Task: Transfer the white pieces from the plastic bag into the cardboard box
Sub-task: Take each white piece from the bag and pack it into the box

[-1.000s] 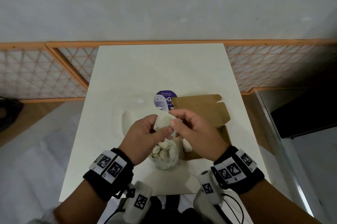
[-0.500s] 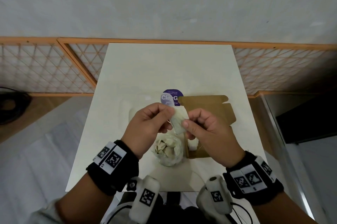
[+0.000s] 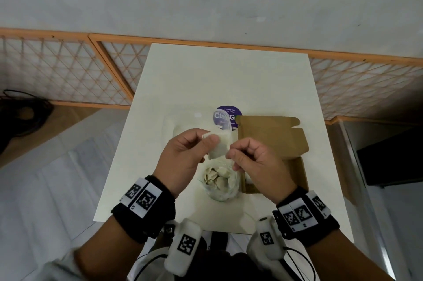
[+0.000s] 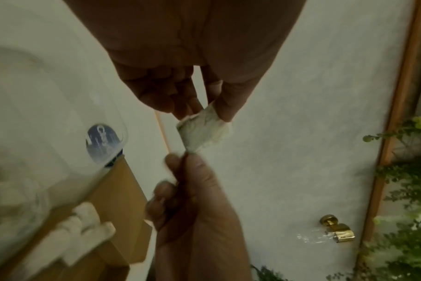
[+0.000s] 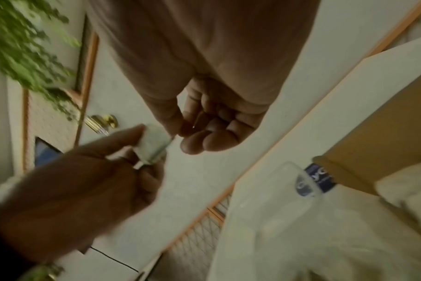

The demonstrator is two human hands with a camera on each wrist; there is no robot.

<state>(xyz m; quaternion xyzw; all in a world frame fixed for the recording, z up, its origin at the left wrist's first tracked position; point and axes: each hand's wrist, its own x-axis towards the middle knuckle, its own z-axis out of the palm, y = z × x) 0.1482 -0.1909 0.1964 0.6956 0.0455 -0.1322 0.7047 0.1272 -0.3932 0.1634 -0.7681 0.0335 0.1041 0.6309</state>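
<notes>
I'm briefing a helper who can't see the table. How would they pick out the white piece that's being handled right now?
Start at the white table, with the brown cardboard box on its right and the clear plastic bag of pieces beside it. Above the bag, the left hand and right hand pinch one white piece between them. It alone is in the air; the others lie in the bag or box.

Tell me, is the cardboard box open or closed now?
Open: the cardboard box has its lid folded back, and white pieces lie inside.
</notes>
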